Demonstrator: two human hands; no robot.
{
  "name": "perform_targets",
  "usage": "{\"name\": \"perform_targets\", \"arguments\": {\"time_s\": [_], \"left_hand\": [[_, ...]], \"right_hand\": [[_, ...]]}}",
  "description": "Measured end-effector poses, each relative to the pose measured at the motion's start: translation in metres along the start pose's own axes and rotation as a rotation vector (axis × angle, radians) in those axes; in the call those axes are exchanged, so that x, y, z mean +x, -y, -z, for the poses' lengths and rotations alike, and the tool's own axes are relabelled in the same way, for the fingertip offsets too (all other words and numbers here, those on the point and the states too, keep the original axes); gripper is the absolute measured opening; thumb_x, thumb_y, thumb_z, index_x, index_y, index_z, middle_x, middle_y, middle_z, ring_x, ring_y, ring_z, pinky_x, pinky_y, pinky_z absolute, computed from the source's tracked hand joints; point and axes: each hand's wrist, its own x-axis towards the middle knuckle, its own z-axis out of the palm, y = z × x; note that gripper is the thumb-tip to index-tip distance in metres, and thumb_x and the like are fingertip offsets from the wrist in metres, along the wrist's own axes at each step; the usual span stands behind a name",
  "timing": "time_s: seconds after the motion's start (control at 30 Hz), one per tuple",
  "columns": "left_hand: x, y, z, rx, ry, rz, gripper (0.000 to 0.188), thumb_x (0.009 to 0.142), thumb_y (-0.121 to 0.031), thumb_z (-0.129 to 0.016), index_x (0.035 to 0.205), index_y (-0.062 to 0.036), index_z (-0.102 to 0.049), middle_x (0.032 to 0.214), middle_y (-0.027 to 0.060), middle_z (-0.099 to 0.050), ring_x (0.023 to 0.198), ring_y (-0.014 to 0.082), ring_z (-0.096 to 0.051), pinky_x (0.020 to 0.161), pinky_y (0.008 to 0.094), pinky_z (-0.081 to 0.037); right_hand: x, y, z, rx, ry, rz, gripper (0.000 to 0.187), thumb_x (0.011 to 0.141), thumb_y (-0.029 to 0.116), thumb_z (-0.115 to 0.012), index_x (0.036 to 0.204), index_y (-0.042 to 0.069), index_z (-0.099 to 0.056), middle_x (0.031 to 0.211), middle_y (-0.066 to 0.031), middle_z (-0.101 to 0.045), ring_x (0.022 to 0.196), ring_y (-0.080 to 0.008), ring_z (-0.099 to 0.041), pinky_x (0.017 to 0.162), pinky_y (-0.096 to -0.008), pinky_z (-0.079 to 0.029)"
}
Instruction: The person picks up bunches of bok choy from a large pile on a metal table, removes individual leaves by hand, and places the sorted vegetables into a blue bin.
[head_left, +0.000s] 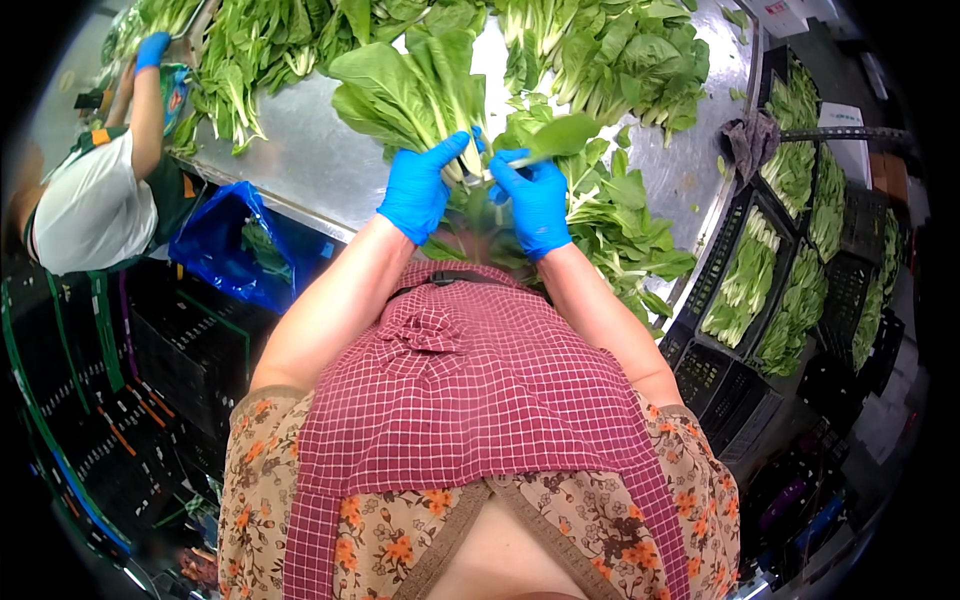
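Note:
My left hand (418,190), in a blue glove, is closed round the pale stem ends of a bunch of leafy greens (400,95). The bunch's broad leaves point away from me over the metal table (320,165). Just to the right, my gloved right hand (538,205) pinches the stem of a single green leaf (568,135), whose blade sticks out to the right. Both hands are close together near the table's front edge. Beside and beyond my right hand lie loose greens (625,215).
More greens are heaped at the back left (270,45) and the back right (640,60). A blue plastic bag (225,245) hangs at the table's left front. On the right stand black crates (705,345) of greens and a dark cloth (752,140). A co-worker's gloved hand (152,50) is far left.

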Motion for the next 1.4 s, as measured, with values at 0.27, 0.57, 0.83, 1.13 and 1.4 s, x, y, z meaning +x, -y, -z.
{"name": "perform_targets", "arguments": {"time_s": [0.27,0.57,0.83,1.13,1.4], "left_hand": [[0.003,-0.032,0.023,-0.106,0.056,0.039,0.032,0.086,-0.006,-0.055,0.115,0.0062,-0.050,0.100,0.0149,-0.061,0.085,0.0235,-0.061,0.077,0.0336,-0.051],[-0.002,-0.029,0.037,-0.243,0.089,0.182,0.033,0.088,-0.014,-0.055,0.114,0.0056,-0.050,0.099,0.0154,-0.061,0.087,0.0235,-0.060,0.075,0.0328,-0.050],[-0.017,-0.040,0.038,-0.194,0.085,0.033,0.042,0.087,-0.014,-0.055,0.121,0.0073,-0.044,0.104,0.0153,-0.059,0.090,0.0232,-0.059,0.080,0.0332,-0.049],[-0.010,-0.033,0.060,-0.213,-0.171,-0.047,0.034,0.084,-0.007,-0.059,0.115,0.0042,-0.051,0.099,0.0120,-0.061,0.087,0.0217,-0.060,0.076,0.0339,-0.051],[-0.009,0.000,0.051,0.053,-0.079,0.069,0.038,0.079,0.001,-0.062,0.116,-0.0020,-0.051,0.103,0.0084,-0.061,0.092,0.0192,-0.060,0.079,0.0290,-0.048]], "right_hand": [[0.017,-0.018,0.004,-0.164,0.179,-0.264,0.037,0.084,0.017,-0.062,0.113,-0.003,-0.051,0.081,-0.0094,-0.061,0.061,-0.0150,-0.060,0.055,-0.0264,-0.049],[0.034,-0.028,-0.025,0.004,0.412,-0.147,0.037,0.078,0.004,-0.061,0.113,-0.003,-0.050,0.086,-0.0091,-0.062,0.061,-0.0136,-0.058,0.055,-0.0246,-0.047],[0.042,-0.036,-0.002,0.078,0.160,-0.155,0.028,0.075,0.003,-0.066,0.100,-0.003,-0.056,0.078,-0.0082,-0.062,0.059,-0.0127,-0.057,0.054,-0.0246,-0.047],[0.030,-0.028,-0.003,-0.001,0.149,-0.144,0.027,0.075,0.005,-0.067,0.097,-0.001,-0.054,0.078,-0.0092,-0.062,0.062,-0.0138,-0.059,0.055,-0.0255,-0.048],[0.004,-0.019,-0.025,-0.193,0.388,-0.173,0.020,0.076,0.006,-0.068,0.090,-0.001,-0.057,0.076,-0.0089,-0.062,0.068,-0.0129,-0.059,0.059,-0.0271,-0.050]]}}
